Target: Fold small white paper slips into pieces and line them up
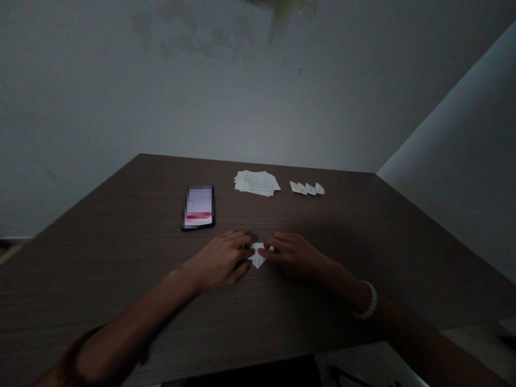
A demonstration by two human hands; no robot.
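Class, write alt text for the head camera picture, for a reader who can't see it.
A person's left hand and right hand touch a small pointed paper on a brown table. Beyond them, from left to right, lie a phone, a loose stack of papers and a short row of small papers.

Dim rm, low light. Grey back wall (226, 102) w/ darker patches & yellowish-green smear (279, 15) up top; R wall (463, 161) meets it at corner. Brown wood-grain counter (133, 215) by back wall. Floor (473, 349) glimpsed lower R.
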